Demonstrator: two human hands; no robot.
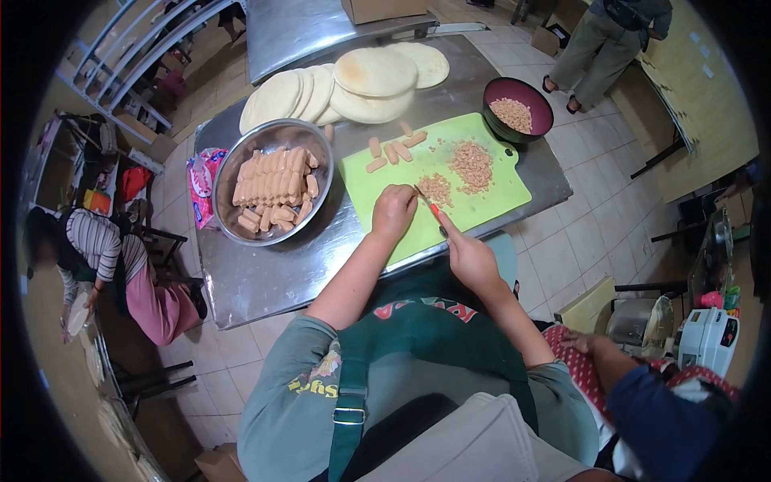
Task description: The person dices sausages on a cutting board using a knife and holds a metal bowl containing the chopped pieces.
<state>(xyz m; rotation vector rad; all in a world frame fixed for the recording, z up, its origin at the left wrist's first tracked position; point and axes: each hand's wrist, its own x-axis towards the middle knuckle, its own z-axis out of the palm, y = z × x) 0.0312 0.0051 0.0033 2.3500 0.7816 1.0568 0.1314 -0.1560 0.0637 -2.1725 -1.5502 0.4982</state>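
My right hand (472, 259) grips a knife (435, 209) with a red-orange handle, its blade pointing to the chopped sausage (434, 189) on the green cutting board (494, 181). Curled at the board's near left part, my left hand (394, 210) is close to the knife's tip; whatever its fingers hold is hidden. A second, larger heap of chopped sausage (471, 167) lies to the right. Several whole sausages (391, 153) rest at the board's far left. Left of the board, a steel bowl (219, 193) holds many sausages, some still in a block.
Round flatbreads (375, 72) overlap along the table's far side. A dark bowl (496, 124) with chopped sausage stands at the far right corner. Pink packaging (202, 181) lies by the steel bowl. Other people are at left (104, 257), far right (614, 48) and near right (658, 410).
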